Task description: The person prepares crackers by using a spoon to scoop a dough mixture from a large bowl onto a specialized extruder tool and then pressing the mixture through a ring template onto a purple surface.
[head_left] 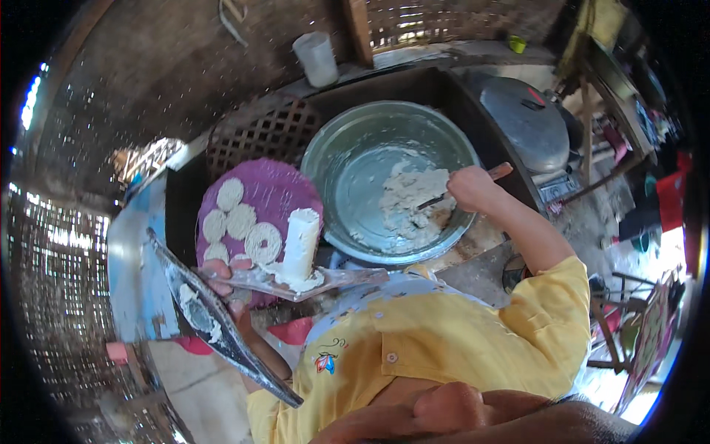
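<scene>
My left hand (222,280) is closed around a two-part wooden dough press. One part is a pale board (344,278) with an upright dough-coated cylinder (300,244); the other is a long dark piece (251,362) with white dough in its hollow. Just beyond them lies a round purple mat (285,183) bearing several coiled dough rounds (240,221). Over the right side of a wide metal basin (330,238), my right hand (470,189) grips a wooden-handled utensil (501,171). Its thin dark end touches the lumpy white dough (414,191); the tip's shape is hidden.
A dark lattice basket (259,133) leans behind the mat. Beyond the basin, a translucent plastic container (316,59) stands on the ledge. At the right sits a large lidded metal pot (526,122). A small green cup (517,44) is at the back.
</scene>
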The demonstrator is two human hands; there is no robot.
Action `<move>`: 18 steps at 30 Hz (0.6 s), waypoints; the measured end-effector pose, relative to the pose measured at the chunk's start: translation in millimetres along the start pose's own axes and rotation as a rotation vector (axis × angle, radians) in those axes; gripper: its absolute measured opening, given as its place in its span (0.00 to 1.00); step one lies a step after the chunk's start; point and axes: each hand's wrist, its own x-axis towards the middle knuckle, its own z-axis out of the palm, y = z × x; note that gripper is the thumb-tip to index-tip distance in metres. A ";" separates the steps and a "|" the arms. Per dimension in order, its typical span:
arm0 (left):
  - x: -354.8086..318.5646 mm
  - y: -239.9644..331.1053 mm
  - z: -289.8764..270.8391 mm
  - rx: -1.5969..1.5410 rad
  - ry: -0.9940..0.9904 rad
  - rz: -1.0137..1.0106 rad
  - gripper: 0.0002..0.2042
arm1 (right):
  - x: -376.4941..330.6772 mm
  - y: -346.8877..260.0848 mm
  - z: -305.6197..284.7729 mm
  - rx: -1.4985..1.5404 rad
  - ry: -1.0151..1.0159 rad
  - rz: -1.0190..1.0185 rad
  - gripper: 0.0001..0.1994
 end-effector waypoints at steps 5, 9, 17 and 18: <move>4.2 2.2 12.1 -0.094 0.039 -0.015 0.19 | 12.5 16.8 22.9 -0.050 0.140 0.015 0.05; 0.6 2.4 9.2 -0.051 0.047 -0.054 0.20 | 21.2 17.2 37.1 -0.023 0.118 -0.018 0.06; 3.1 -11.7 -1.6 -0.055 0.026 -0.064 0.17 | 31.3 23.3 56.2 0.031 -0.163 -0.122 0.07; 3.7 -9.9 -2.7 -0.052 0.032 -0.067 0.17 | 30.5 22.0 54.5 0.028 -0.166 -0.128 0.07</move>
